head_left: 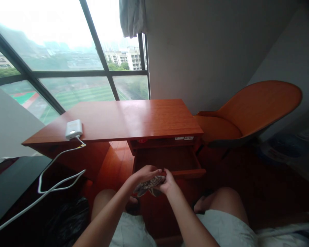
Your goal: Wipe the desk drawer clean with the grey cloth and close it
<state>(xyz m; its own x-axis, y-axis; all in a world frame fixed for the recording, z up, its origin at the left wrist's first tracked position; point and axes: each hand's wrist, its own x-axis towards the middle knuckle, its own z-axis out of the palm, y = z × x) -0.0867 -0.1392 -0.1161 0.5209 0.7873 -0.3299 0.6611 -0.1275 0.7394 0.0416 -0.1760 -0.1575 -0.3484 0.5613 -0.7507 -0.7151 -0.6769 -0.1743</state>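
Note:
Between my two hands is a bunched, patterned cloth [149, 185] in grey-brown and pale tones; its exact kind I cannot make out. My left hand [147, 173] lies over its top, fingers curled toward the right. From the other side my right hand [167, 181] grips the cloth's right end, its thumb close to the left fingertips. Both hands are just in front of a pulled-out wooden drawer [187, 174], whose front edge is right behind them. The cloth's lower part hangs below the hands.
A reddish wooden desk [134, 118] stands under the window, with a white power bank [74, 129] and its white cable [59, 154] at the left. An orange chair [267, 109] is at the right. A black plastic bag [72, 216] lies at lower left.

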